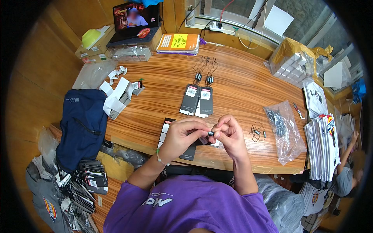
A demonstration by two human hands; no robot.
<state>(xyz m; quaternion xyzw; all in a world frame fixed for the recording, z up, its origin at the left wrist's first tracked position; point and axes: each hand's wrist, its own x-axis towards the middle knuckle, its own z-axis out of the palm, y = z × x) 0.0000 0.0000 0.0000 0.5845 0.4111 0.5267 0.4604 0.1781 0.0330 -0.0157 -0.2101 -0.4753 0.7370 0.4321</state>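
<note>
My left hand (185, 136) and my right hand (230, 139) meet above the table's front edge, both closed. Thumbs and fingertips pinch a small black hang-tag seal (211, 133) between them; its cord is too hidden to trace. Below my left hand lie black-and-white hang tags (164, 128), partly covered by it. Farther back, two stacks of dark tags (189, 101) sit side by side, with bunches of corded seals (210, 79) beyond them. To the right of my right hand are a few loose corded seals (256, 133).
A clear bag of black cords (276, 123) and small snips (298, 111) lie right, beside stacked white printed pieces (320, 145). At left are an open white box of tags (118, 99) and a navy bag (83, 126). Notebooks (178, 43) and a screen (136, 16) stand behind.
</note>
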